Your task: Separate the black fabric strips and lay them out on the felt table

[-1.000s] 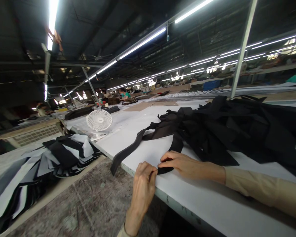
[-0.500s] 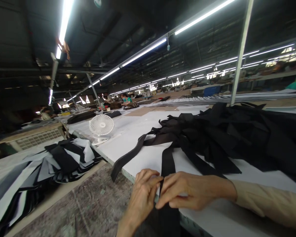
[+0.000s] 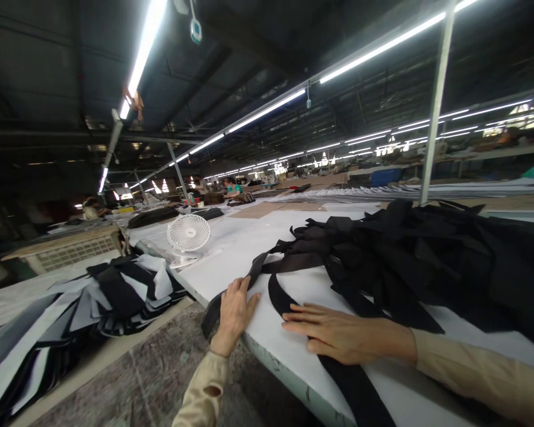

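Note:
My right hand (image 3: 345,335) lies flat, fingers stretched out, across a long black fabric strip (image 3: 360,388) that runs beneath it toward the table's front edge. At the edge, my left hand (image 3: 235,311) has its fingers extended and the thumb apart; its fingertips touch a second black fabric strip (image 3: 212,311), which curves over the edge. How much of that strip lies beneath the palm is hidden. Both strips lead back to a big tangled pile of black fabric strips (image 3: 400,255) on the white tabletop (image 3: 244,243).
A small white fan (image 3: 188,233) stands near the table's left edge. Left of the table are stacked black, grey and white fabric pieces (image 3: 78,308). A metal pole (image 3: 435,112) rises behind the pile. Another person (image 3: 234,188) is far back.
My left hand has moved left and away from the right hand, to the other strip. My right hand has flattened out, and its strip has swung to the right at the front.

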Action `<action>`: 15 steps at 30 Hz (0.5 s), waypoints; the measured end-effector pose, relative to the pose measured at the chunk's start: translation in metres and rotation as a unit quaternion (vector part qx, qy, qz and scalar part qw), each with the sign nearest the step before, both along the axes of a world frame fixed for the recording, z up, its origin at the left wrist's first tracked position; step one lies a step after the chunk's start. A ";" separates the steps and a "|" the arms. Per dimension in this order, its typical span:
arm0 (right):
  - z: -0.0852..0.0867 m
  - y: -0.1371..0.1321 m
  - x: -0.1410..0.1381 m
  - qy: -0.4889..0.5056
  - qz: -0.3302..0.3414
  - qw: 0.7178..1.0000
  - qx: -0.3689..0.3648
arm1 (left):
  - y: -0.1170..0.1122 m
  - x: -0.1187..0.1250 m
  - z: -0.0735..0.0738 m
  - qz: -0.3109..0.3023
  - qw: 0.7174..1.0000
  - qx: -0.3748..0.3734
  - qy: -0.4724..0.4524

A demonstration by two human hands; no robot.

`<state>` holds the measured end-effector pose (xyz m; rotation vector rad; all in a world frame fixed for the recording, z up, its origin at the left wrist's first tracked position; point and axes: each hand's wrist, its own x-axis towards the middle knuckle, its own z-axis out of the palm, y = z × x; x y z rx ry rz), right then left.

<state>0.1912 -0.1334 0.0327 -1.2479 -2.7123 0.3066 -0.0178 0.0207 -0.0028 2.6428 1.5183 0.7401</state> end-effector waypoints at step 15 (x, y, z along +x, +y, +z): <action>-0.025 0.056 0.152 -0.071 -0.213 0.953 0.204 | -0.037 -0.135 -0.017 -0.073 0.980 0.186 0.004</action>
